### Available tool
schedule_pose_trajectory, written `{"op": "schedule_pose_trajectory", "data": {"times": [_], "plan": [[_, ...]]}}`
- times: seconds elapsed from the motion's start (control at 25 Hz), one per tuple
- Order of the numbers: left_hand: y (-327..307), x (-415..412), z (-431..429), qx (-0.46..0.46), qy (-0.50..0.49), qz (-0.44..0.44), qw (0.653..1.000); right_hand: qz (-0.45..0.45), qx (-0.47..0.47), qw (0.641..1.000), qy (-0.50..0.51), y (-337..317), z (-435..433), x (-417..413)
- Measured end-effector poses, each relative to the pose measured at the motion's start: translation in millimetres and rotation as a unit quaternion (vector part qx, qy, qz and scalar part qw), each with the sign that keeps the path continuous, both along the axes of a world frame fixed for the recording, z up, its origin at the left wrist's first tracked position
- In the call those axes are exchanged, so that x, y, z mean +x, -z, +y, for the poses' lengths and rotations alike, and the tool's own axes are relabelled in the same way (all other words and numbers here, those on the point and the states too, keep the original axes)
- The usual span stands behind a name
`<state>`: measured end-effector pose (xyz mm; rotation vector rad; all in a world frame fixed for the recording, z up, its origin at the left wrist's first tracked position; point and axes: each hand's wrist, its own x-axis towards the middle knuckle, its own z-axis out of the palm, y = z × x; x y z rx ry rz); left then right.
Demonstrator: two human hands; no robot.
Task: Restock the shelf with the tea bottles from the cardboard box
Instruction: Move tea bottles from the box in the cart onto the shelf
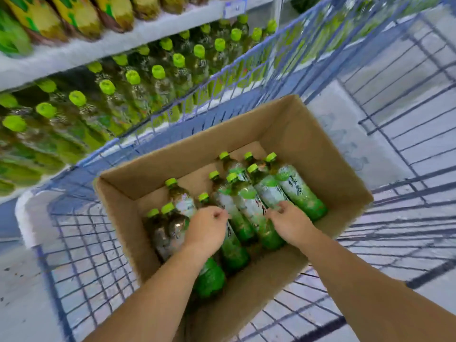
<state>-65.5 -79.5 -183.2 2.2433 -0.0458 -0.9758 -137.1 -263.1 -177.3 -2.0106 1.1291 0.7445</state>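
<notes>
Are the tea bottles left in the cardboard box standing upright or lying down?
Lying down: the tea bottles in the cardboard box show their long labelled sides, green caps pointing toward the shelf.

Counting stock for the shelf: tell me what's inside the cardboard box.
About ten green-capped tea bottles lie in the cardboard box, some overlapping. The left hand and right hand cover parts of several; anything beneath the bottles is hidden.

The cardboard box [296,134] sits in a wire cart [86,243]. The tea bottles [249,206] lie in the box, caps pointing away from me. My left grip [206,233] and right grip [288,223] rest on them, side by side. The shelf [98,48] stands left of the cart, with rows of shelved bottles [133,77] under it.
</notes>
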Motion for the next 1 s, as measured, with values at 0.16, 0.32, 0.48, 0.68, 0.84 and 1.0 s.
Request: {"op": "schedule_pose_trajectory", "data": {"times": [0.16,0.32,0.48,0.68,0.84,1.0], "plan": [[47,-6,-39,-0.035,-0.042,0.108,0.993,-0.026,-0.114,0.993,-0.035,19,-24,7],[63,-22,-75,-0.029,-0.173,0.156,0.972,0.023,-0.099,0.991,-0.086,28,-43,7],[60,-39,-97,0.001,-0.206,0.107,0.973,0.055,-0.116,0.980,-0.155,30,-52,11],[59,-38,-114,0.089,-0.202,0.115,0.968,0.049,-0.103,0.986,-0.119,27,-55,17],[58,-27,-101,0.030,-0.202,0.163,0.965,0.046,-0.057,0.995,-0.071,26,-51,16],[55,-32,-68,-0.013,-0.184,0.163,0.969,-0.001,0.051,0.998,0.034,18,-40,16]]}}
